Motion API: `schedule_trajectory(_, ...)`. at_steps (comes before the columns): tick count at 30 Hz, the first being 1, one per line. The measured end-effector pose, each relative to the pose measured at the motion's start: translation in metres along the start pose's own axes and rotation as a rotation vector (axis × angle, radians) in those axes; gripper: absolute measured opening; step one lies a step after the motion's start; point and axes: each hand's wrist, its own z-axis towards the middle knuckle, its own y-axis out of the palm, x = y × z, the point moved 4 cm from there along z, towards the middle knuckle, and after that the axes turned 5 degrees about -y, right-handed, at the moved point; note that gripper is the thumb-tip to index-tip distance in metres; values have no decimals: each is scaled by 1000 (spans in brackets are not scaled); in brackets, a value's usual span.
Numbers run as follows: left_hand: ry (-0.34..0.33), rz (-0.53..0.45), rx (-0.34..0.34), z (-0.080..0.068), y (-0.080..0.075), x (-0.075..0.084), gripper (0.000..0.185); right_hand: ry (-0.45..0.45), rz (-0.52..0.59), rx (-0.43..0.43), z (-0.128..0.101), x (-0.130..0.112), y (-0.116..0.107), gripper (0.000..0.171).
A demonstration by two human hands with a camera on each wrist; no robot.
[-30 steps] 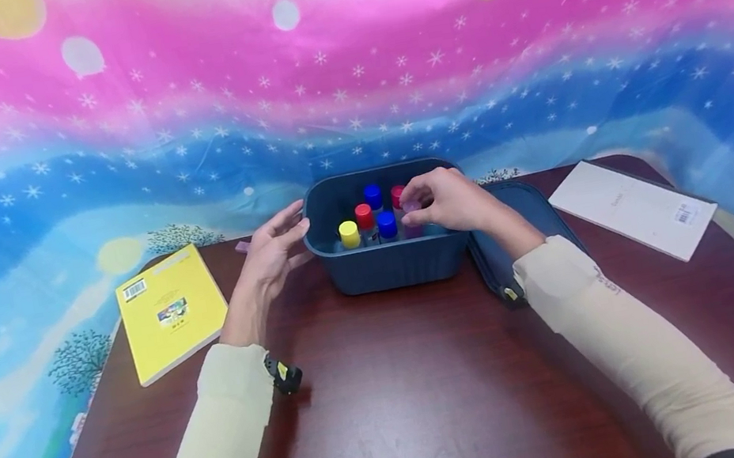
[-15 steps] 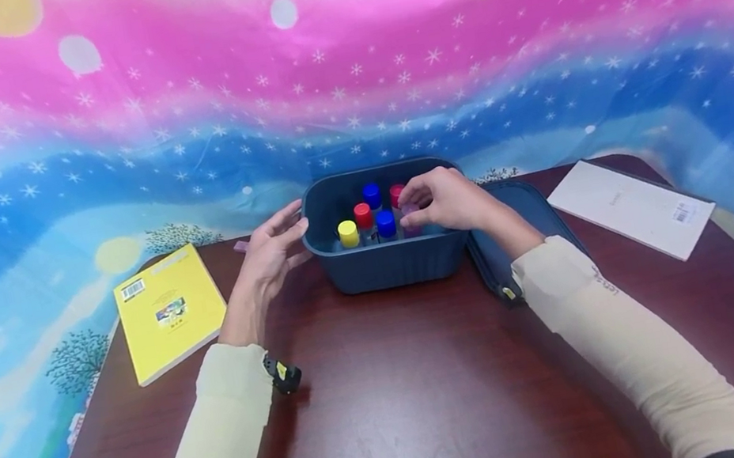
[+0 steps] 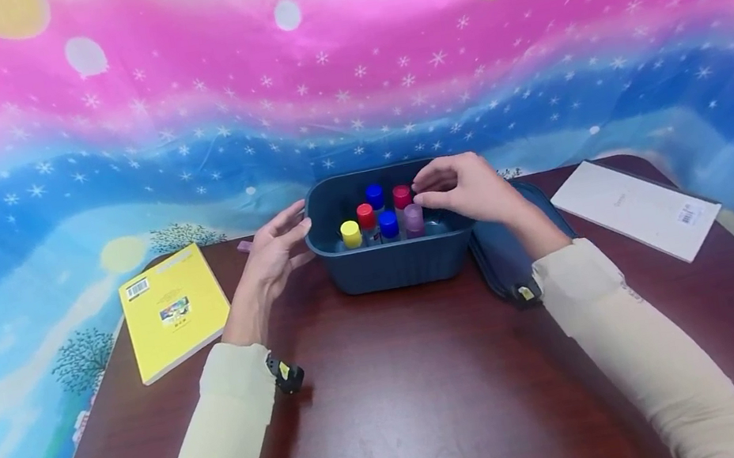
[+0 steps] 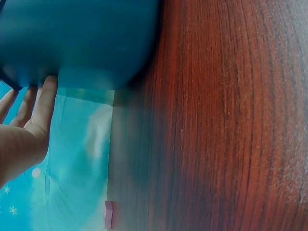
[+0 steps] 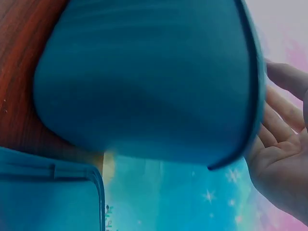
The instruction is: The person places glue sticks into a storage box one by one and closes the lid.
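Note:
In the head view a dark blue box (image 3: 394, 266) without its lid stands on the table. Inside it are several upright bottles: yellow cap (image 3: 350, 233), red caps (image 3: 366, 215), blue caps (image 3: 388, 223), and a purple cap (image 3: 413, 215) at the front right. My left hand (image 3: 273, 252) rests against the box's left end; in the left wrist view its straight fingertips touch the wall. My right hand (image 3: 464, 185) hovers over the right part of the box, thumb and fingers parted beside the purple cap. The right wrist view shows that hand behind the rim, its fingertips partly hidden.
The dark blue lid (image 3: 500, 248) lies right of the box, partly under my right forearm. A yellow book (image 3: 174, 311) lies at left, a white booklet (image 3: 633, 207) at right. A small purple piece (image 4: 109, 214) sits near the table's back edge, left of the box.
My right hand has let go of the purple-capped bottle and shifted slightly right, its fingers spreading apart. The bottle stands in the box. My left hand keeps its place.

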Motion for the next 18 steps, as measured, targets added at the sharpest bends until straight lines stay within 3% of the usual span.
schedule_trajectory(9,10,22,19,0,0,-1,53,82,38,130,-30,19,-42,35)
schedule_trajectory(18,16,13,34,1,0,-3,52,176,67,179,-56,46,-70,43)
